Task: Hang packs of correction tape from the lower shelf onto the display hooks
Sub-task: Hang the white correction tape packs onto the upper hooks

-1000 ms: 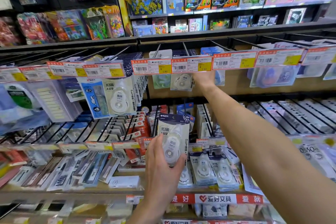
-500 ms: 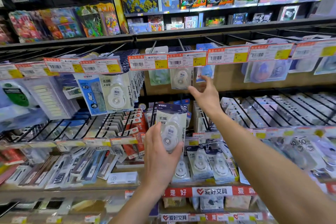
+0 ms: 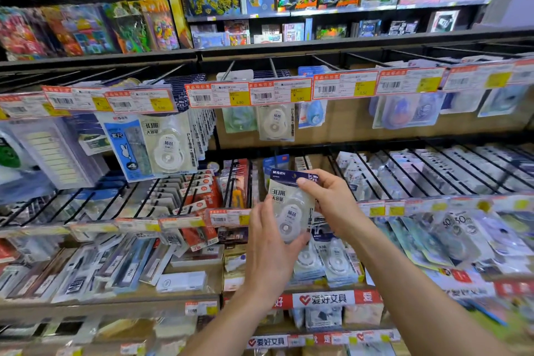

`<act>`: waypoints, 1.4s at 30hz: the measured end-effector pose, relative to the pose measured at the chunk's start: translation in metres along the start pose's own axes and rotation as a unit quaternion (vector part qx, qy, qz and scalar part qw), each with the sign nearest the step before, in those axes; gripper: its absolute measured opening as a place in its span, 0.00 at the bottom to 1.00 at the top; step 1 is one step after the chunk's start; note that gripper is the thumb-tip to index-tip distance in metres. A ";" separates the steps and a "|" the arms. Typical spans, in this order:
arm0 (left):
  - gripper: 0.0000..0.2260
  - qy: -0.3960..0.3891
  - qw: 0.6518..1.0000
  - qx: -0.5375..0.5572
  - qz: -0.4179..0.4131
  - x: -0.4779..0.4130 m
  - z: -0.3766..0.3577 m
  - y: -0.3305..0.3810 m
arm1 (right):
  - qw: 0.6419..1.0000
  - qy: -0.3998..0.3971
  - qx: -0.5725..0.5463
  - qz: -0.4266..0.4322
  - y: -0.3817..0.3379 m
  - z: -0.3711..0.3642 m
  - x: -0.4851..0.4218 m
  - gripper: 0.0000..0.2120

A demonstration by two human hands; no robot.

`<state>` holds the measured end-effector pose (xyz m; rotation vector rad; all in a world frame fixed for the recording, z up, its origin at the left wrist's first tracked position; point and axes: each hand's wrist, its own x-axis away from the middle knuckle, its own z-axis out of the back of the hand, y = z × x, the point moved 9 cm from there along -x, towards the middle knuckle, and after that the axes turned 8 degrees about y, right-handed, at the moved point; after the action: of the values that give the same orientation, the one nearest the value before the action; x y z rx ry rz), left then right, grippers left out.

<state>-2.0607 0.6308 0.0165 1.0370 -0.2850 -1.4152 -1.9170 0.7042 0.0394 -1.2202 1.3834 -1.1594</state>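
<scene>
The pack (image 3: 284,201) is upright in mid-air before the racks, held between both hands. The left hand (image 3: 268,248) grips it from 7 o'clock, thumb curled under the bottom edge and fingers (image 3: 260,212) along the left side. The right hand (image 3: 332,205) pinches the top right corner from 3 o'clock, thumb on the blue header. At 12 o'clock a hung pack (image 3: 276,123) dangles from a hook (image 3: 272,67) behind the price tags (image 3: 251,94). Spare packs (image 3: 332,263) lie on the lower shelf (image 3: 323,299) at 5 o'clock.
</scene>
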 end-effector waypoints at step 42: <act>0.35 -0.073 0.991 -0.113 -0.008 0.011 -0.015 -0.032 | 0.983 0.026 -0.039 0.175 -0.120 -0.046 -0.066 0.07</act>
<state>-2.0691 0.6328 -0.0198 0.7540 -0.2152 -1.5028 -1.9423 0.7661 0.1676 -0.9542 1.6202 -0.9019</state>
